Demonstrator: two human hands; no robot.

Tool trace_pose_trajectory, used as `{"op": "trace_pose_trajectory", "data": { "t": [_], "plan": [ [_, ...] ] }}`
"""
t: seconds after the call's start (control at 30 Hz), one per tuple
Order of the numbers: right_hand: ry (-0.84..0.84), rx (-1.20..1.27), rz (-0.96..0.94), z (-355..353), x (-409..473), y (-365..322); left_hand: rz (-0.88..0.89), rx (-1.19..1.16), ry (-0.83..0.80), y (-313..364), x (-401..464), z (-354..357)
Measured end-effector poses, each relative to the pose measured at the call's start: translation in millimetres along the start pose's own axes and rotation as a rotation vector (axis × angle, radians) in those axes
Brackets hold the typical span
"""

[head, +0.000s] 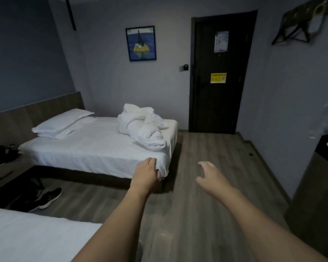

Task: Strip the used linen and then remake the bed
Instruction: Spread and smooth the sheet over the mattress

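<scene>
A single bed (95, 148) with a white sheet stands ahead against the left wall. Two white pillows (62, 122) lie stacked at its head. A crumpled white duvet (142, 127) is bunched at the foot end. My left hand (147, 175) reaches out in front of the bed's near foot corner, fingers loosely curled; whether it touches the sheet is unclear. My right hand (208, 175) is stretched forward over the wooden floor, fingers spread, holding nothing.
A second white bed (32, 237) fills the lower left corner. Black shoes (45, 199) lie on the floor by a dark nightstand (8, 171). A dark closed door (218, 72) is ahead, a cabinet (314, 186) at the right wall.
</scene>
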State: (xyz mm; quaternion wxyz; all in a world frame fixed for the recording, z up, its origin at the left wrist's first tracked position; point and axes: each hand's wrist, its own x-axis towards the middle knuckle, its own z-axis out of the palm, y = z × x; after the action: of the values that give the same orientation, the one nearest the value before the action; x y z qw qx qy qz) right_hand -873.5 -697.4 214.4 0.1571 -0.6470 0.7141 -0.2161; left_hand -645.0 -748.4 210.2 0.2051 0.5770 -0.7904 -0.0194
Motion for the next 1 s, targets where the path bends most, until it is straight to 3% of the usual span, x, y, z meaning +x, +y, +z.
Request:
{"op": "trace_pose_trajectory", "data": {
  "t": [0.17,0.53,0.87,1.0],
  "plan": [
    [-0.059,0.011,-0.028,10.8,138.1,20.9,0.009,0.064,-0.055,-12.1,115.9,50.1],
    [-0.287,0.098,-0.197,99.7,421.3,-43.8,-0.363,0.192,-0.061,-185.1,323.2,88.2],
    [-0.254,0.046,-0.013,141.7,667.1,-38.8,-0.191,0.084,-0.225,-255.8,564.3,190.4],
    [-0.294,0.086,0.021,187.6,760.5,-64.4,-0.198,0.076,-0.261,-328.8,628.5,215.9]
  ]
}}
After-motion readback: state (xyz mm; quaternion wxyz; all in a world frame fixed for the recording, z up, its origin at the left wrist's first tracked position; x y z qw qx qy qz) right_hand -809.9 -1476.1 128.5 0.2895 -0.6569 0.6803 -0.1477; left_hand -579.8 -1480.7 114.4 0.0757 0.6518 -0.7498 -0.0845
